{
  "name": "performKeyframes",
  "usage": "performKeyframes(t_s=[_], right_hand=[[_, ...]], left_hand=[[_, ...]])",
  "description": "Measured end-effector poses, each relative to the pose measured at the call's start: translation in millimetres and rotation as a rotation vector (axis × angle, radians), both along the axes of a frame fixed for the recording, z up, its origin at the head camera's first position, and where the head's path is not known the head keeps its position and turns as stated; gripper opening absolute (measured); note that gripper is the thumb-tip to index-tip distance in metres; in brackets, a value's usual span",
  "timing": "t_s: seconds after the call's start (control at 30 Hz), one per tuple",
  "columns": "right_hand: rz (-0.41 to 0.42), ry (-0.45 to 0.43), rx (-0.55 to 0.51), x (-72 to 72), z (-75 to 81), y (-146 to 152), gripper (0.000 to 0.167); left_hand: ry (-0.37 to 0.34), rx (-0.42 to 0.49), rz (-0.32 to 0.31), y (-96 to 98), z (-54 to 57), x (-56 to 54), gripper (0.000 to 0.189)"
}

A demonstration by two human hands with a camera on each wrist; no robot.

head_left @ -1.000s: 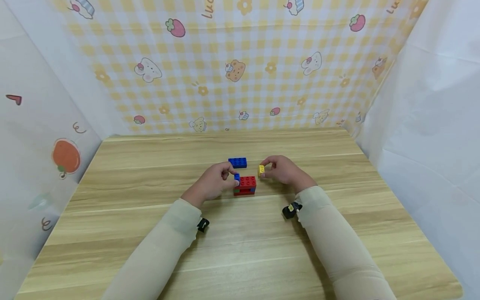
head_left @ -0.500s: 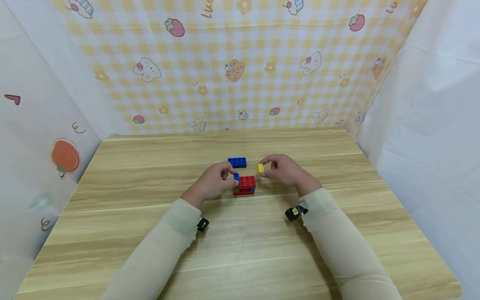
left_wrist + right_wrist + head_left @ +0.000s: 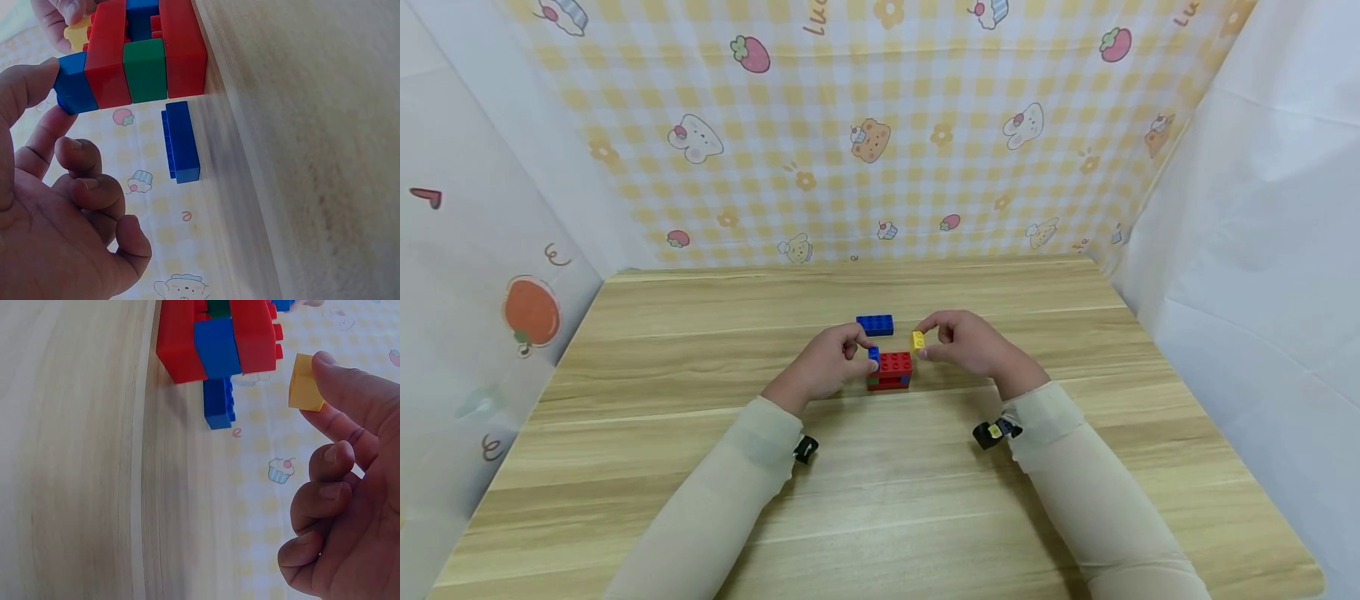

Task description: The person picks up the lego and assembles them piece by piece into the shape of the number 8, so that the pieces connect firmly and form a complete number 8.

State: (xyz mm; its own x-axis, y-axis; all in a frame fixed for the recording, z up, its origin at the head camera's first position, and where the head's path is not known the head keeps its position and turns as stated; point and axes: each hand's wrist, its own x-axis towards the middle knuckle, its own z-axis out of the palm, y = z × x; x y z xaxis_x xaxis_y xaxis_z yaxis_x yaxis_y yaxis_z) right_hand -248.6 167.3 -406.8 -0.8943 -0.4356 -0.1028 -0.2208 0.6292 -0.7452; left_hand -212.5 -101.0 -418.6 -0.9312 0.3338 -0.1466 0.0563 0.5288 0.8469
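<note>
A small stack of building bricks stands on the table, with an upper red brick [image 3: 896,362] and a lower red brick [image 3: 185,56]. Between them sit a green brick [image 3: 145,72] at the left end and a blue one [image 3: 217,347] at the right end. My left hand [image 3: 825,365] pinches a small blue brick [image 3: 76,81] between thumb and forefinger, on top of the upper red brick's left end. Thumb and forefinger of my right hand [image 3: 972,343] pinch a small yellow brick [image 3: 304,384], held apart from the stack, up and to its right.
A longer blue brick [image 3: 876,325] lies on the wooden table [image 3: 880,492] just behind the stack. A checked cloth [image 3: 820,92] hangs beyond the table's far edge. White sheets [image 3: 1262,208] border both sides.
The yellow brick in my right hand has moved slightly left, closer to the stack, and the right forearm has shifted a little right. My left hand stays put on the small blue brick.
</note>
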Motion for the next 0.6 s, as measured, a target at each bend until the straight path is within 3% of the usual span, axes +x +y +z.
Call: performKeyframes(t_s=[0.6], right_hand=[[0.068, 0.005, 0.008, 7.6, -0.9, -10.7, 0.029]], left_hand=[[0.007, -0.017, -0.011, -0.8, -0.9, -1.7, 0.019]])
